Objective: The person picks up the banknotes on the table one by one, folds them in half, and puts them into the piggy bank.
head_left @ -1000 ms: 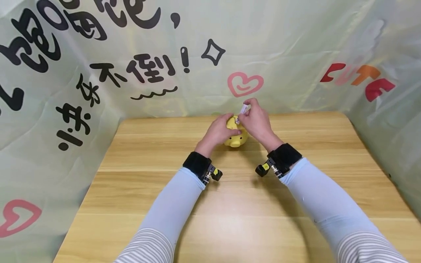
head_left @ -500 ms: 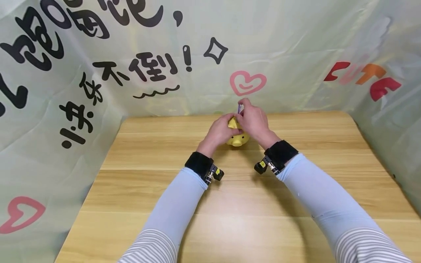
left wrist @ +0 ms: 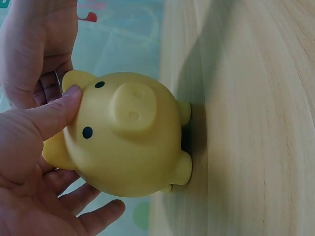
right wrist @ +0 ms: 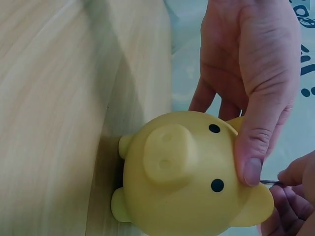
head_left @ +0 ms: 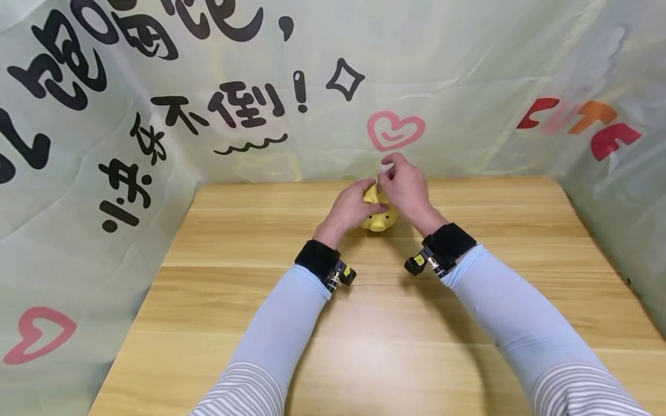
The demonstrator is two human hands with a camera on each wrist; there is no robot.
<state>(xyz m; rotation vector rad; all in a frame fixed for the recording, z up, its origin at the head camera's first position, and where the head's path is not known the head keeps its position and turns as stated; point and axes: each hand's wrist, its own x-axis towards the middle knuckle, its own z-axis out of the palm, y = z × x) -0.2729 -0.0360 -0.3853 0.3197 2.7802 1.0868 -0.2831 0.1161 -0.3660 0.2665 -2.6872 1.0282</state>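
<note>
A yellow piggy bank (head_left: 379,223) stands upright on the table, its snout facing me. My left hand (head_left: 350,207) grips its head from the left; in the left wrist view the thumb (left wrist: 61,110) lies across the forehead while the fingers reach behind. Over the top of the head, my right hand (head_left: 407,186) pinches a folded banknote, a thin white and purple strip (head_left: 384,168). The right wrist view shows the strip's dark thin edge (right wrist: 270,182) between the right fingertips and the pig's head, right behind the left thumb. The slot itself is hidden.
The wooden table (head_left: 364,335) runs from me to a pale cloth backdrop (head_left: 458,86) printed with black characters and hearts. The cloth also stands along the left and right sides. A black strap with a small camera (head_left: 416,264) sits on each wrist.
The banknote was tilted and showed its flat side, then turned upright and edge-on; now only a pale bit shows at the right fingers. The left hand keeps its grip on the piggy bank.
</note>
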